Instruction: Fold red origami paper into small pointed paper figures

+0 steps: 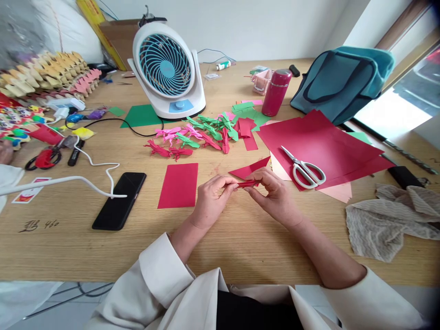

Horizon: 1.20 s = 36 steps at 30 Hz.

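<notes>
Between my two hands is a small strip of folded red paper (248, 184), held just above the table. My left hand (215, 197) pinches its left end between thumb and fingers. The fingers of my right hand (273, 195) are closed on its right end. Just behind them lies a red paper piece (249, 168) with slanted edges, partly covered by my right hand. To the left, a flat red paper rectangle (178, 185) rests on the wood. Farther back sits a pile of folded paper figures (206, 130) in green, pink and red.
White-handled scissors (307, 173) lie on large red sheets (319, 142) at the right. A black phone (119, 200) with a white cable is at the left. Behind stand a fan (167, 68), a red bottle (277, 94) and a teal bag (340, 82). Another person's sleeve (10, 181) shows far left.
</notes>
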Tool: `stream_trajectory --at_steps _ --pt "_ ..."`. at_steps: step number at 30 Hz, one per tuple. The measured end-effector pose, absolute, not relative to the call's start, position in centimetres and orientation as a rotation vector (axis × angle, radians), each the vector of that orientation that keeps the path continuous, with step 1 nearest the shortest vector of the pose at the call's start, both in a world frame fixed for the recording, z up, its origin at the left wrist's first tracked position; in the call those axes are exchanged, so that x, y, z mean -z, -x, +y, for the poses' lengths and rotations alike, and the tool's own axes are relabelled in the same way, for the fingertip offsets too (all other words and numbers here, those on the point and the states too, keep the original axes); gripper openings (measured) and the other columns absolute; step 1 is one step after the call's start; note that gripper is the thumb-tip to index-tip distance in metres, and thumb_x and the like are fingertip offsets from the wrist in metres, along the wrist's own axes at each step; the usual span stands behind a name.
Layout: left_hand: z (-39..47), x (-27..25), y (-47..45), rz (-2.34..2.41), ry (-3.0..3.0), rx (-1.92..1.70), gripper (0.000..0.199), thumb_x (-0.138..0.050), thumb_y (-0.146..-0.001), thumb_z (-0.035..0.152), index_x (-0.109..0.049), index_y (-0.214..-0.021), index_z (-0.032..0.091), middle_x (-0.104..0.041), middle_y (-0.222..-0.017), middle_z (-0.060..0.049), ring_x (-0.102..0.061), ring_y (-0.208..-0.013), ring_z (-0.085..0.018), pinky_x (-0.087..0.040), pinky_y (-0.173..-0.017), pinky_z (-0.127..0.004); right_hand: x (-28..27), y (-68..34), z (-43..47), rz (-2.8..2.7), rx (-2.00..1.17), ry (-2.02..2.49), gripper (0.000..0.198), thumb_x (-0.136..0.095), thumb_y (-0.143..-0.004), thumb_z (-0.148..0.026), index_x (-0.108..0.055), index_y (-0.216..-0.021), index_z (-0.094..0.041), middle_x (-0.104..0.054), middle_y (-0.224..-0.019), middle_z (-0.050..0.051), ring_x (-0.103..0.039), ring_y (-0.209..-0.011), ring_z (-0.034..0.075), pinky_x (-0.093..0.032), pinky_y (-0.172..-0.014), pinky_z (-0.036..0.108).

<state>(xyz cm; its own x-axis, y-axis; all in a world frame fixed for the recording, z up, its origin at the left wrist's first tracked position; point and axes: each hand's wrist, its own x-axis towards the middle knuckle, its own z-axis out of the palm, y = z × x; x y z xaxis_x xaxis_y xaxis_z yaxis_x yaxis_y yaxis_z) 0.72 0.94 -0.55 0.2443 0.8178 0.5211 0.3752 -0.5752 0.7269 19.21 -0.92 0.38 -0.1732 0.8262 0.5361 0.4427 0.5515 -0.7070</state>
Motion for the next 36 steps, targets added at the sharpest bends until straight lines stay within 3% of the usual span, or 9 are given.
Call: stream_trajectory --at_steps 8,20,36 --pt "0.82 0.47 -0.81 1.01 -2.027 -1.261 0.01 -0.062 -0.09 0.02 -0.071 -0.092 0.021 -0.072 -0.082 -0.001 -0.067 -0.076 -0.013 -0.051 -0.072 -0.024 0.16 -19.33 -0.9 -1.685 -0.706 1.078 0.004 -0.063 -0.089 -0.025 -0.062 -0.089 -0.021 -0.06 -0.083 0.004 -0.058 -0.076 0.016 -0.049 -0.066 0.031" --pt "0.79 0.87 -0.89 0.944 -2.026 -1.26 0.014 -0.059 -0.091 0.02 -0.072 -0.093 0.021 -0.073 -0.086 -0.003 -0.067 -0.081 -0.015 -0.052 -0.075 -0.027 0.03 -19.3 -1.04 -1.66 -0.754 1.07 0.013 -0.063 -0.09 -0.032 -0.067 -0.085 -0.021 -0.063 -0.081 0.005 -0.06 -0.074 0.017 -0.05 -0.064 0.032" --pt "0.42 0.72 -1.3 0.996 -2.097 -1.268 0.01 -0.058 -0.088 0.013 -0.067 -0.087 0.019 -0.069 -0.082 -0.001 -0.064 -0.076 -0.012 -0.049 -0.072 -0.023 -0.02 -18.95 -1.14 -1.67 -0.765 1.051 0.009 -0.062 -0.09 -0.024 -0.066 -0.084 -0.02 -0.063 -0.082 0.004 -0.06 -0.076 0.017 -0.048 -0.066 0.031"
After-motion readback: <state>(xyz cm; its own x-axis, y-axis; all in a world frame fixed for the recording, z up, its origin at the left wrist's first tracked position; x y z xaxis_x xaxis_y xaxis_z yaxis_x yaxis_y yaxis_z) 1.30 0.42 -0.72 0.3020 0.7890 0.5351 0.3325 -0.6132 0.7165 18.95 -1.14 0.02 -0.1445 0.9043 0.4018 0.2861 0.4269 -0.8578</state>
